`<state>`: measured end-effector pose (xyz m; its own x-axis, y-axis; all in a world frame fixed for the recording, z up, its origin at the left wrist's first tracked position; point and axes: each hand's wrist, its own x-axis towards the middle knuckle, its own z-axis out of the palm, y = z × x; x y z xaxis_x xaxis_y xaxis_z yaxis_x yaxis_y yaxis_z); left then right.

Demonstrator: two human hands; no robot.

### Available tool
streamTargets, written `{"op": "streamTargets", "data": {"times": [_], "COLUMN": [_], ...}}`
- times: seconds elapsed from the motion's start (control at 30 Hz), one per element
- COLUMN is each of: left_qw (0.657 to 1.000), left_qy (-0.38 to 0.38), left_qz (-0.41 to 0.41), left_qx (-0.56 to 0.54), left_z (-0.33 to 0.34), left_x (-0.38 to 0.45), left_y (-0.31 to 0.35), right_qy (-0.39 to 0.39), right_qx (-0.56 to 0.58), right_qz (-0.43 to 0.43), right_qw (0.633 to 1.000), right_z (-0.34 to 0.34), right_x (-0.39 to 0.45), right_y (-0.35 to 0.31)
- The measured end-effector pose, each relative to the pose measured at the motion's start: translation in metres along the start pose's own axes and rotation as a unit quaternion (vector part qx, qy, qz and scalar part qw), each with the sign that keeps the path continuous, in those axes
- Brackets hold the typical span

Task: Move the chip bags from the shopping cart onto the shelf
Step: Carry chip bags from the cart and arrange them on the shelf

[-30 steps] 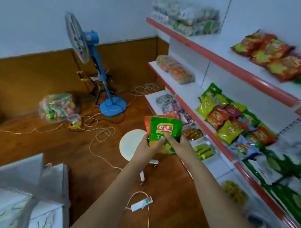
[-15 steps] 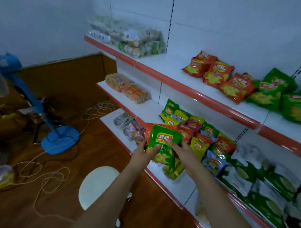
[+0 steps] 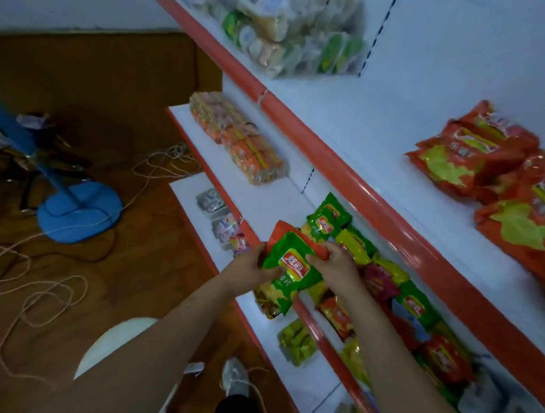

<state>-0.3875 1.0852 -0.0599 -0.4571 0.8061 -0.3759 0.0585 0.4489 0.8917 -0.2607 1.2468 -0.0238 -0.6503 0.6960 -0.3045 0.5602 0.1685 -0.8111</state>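
Bare forearms (image 3: 155, 350), no sleeves, grey laced shoe (image 3: 235, 378), dark trouser leg (image 3: 236, 409)

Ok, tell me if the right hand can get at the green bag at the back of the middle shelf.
Probably not right now: the right hand is close to that green bag, with nothing between them, but both hands are gripping the green chip bag and an orange one behind it.

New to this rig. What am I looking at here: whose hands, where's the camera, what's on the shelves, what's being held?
No robot: one wide-angle camera on a person's head looks down at their bare hands. The left hand and right hand together hold a green chip bag with an orange bag behind it, in front of the middle shelf, which carries mixed snack bags. The top shelf holds orange chip bags. On the floor: a blue fan base and a white stool.
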Motion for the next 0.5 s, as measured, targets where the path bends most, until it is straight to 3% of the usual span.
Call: {"op": "streamTargets", "data": {"times": [0.23,0.4,0.5], "left_qw": [0.98,0.97,0.973], "left_qy": [0.125,0.1,0.06], "left_qz": [-0.005,-0.019,-0.041], "left_qx": [0.156,0.222,0.218], "left_z": [-0.02,0.003,0.021], "left_x": [0.166,0.252,0.278], "left_y": [-0.038,-0.073,-0.087], "right_qy": [0.055,0.048,0.089], "right_qx": [-0.068,-0.184,-0.334], "right_qz": [-0.023,-0.051,-0.069], "right_qw": [0.996,0.98,0.936], "right_z": [0.033,0.045,0.038], "right_x": [0.159,0.232,0.251], "right_y": [0.018,0.055,0.079]}}
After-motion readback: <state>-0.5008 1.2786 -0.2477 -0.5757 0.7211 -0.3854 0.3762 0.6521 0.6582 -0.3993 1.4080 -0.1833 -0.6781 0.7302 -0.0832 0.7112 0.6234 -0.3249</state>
